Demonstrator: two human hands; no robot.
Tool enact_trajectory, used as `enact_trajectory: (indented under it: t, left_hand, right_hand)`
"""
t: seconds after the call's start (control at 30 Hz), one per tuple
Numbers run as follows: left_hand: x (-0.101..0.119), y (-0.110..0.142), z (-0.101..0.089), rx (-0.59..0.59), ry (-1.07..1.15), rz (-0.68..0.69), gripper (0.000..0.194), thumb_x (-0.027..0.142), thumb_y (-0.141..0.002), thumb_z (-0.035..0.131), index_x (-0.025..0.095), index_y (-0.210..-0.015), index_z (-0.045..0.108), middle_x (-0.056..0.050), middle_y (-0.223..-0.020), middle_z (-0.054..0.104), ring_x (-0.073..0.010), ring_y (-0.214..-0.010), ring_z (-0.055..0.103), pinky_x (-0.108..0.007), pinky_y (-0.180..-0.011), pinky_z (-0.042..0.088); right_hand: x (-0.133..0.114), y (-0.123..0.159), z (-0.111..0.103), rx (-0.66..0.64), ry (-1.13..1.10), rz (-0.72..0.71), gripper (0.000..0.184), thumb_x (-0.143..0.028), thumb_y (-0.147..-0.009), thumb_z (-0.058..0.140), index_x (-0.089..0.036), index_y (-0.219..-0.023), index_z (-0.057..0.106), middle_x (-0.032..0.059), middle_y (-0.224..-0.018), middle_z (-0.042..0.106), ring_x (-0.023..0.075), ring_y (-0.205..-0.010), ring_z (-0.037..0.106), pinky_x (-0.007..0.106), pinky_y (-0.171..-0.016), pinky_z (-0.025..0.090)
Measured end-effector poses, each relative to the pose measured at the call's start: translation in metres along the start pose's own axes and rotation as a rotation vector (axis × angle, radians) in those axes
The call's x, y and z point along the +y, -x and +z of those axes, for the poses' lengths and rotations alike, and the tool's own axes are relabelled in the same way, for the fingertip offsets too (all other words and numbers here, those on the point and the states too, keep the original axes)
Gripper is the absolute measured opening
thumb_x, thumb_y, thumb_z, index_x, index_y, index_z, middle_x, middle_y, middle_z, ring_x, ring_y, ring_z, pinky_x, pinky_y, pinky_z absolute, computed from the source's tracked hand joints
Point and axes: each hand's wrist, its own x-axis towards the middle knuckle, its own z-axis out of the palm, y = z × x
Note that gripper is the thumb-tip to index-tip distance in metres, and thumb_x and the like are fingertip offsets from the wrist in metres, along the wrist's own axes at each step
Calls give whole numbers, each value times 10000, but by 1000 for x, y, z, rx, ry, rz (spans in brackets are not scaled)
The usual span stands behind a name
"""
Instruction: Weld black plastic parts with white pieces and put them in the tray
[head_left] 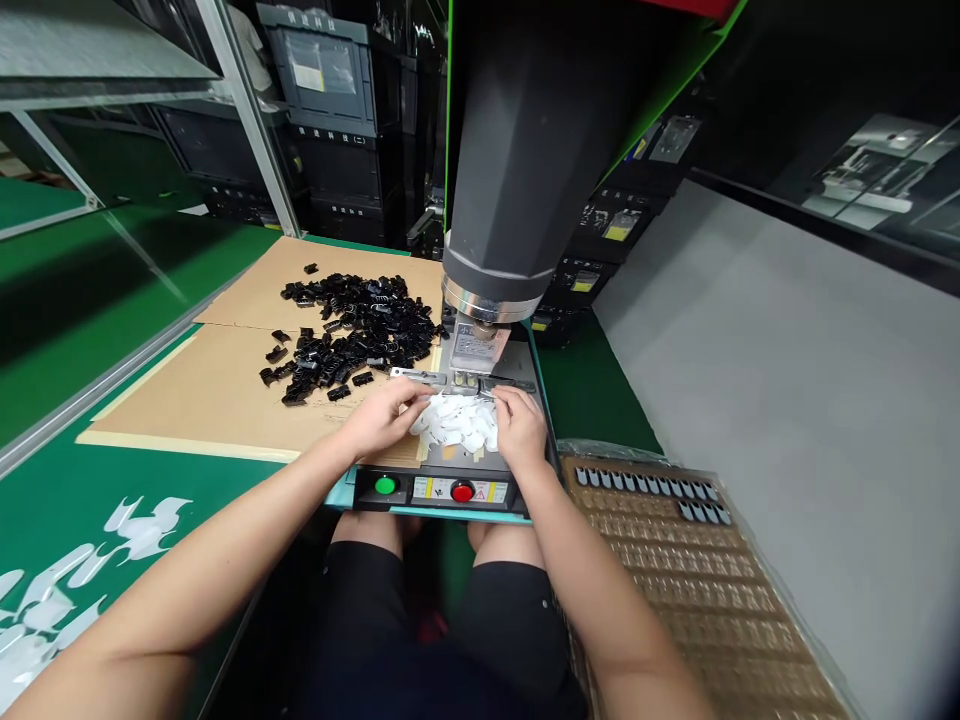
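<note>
My left hand [390, 412] is at the left edge of a heap of small white plastic pieces [461, 422], its thumb and fingertips pinched together. On the heap's other side, the fingers of my right hand [519, 425] are bent and drawn together near the metal fixture [466, 385]. Whatever either hand holds is too small or hidden to make out. Right above the fixture hangs the metal press head [478, 345] of a large grey machine [510, 150]. Loose black plastic clips [375, 320] are piled on cardboard to my left.
A green button [385, 485] and a red button [463, 490] face me on the machine's front panel. At right lies a compartmented tray [675, 560] with several grey parts. White film scraps [146, 530] lie on the green table at left. Stacked crates [322, 80] stand behind.
</note>
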Motion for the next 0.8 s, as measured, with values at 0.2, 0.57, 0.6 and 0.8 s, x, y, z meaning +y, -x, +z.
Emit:
enact_trajectory:
  t: [0.2,0.57,0.6,0.8]
  left_hand:
    - [-22,-38,31,85,-79,142,223,333,-1076,576,240,-1145,766,-80,-1123,782,-212,-1047,710,-409,-987,575]
    - [-49,-64,71,-151,-185,200,334,283,-1080,506,176,-1291,743,-128,-1303,746,-254,-1264,682,-451,-1147,551]
    - [-48,-63,69,-166,-216,201,347,289,-1073,519,182,-1331,726,-130,-1336,731,-267,-1318,650,-477,-1186,519]
    - [-28,-56,69,-209,-355,102,447,338,-1061,520,190,-1466,637,-139,-1484,640,-335,-1542,421,-591,-1289,356]
  right_hand:
    - [6,-24,36,-93,285,-5,369,-299,-1087,456,-230,-1278,765,104,-1316,742,293,-1229,588,414,-1030,472]
    - [-12,-20,45,-280,430,-107,470,-277,-1071,461,-170,-1510,592,156,-1521,604,348,-1411,429,508,-1132,359]
    - [-12,-20,44,-288,428,-110,479,-277,-1068,464,-171,-1521,581,155,-1534,596,350,-1428,416,511,-1145,351]
    - [-11,-17,41,-288,435,-134,502,-261,-1051,467,-178,-1535,571,128,-1567,583,349,-1472,395,505,-1205,311]
